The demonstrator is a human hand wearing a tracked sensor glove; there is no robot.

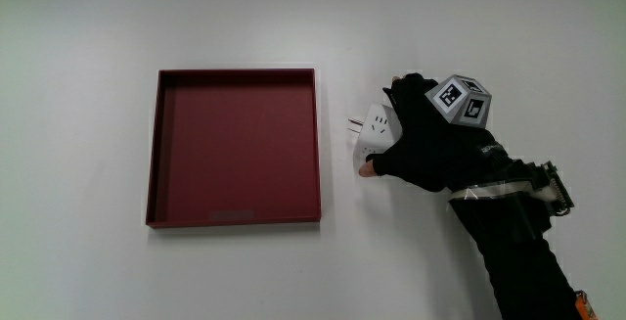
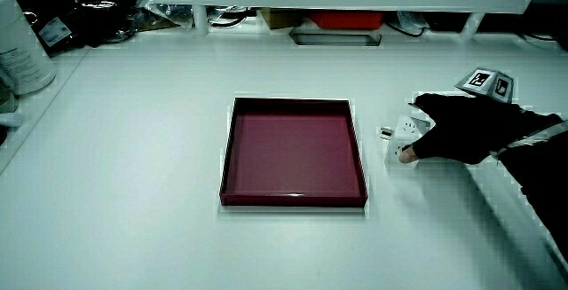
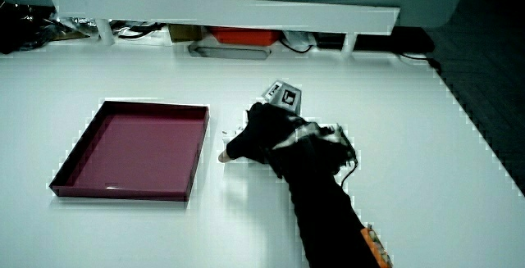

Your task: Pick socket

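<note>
Now hand [image 1: 423, 144] grips socket [image 1: 375, 132] beside tray [image 1: 152, 163].

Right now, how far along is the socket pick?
Done: the hand has reached the white socket, which lies on the table beside the red tray. In hand: fingers curled over the socket, closing the grasp. Left: lifting it; it looks to be resting on the table, and the tray holds nothing.
</note>
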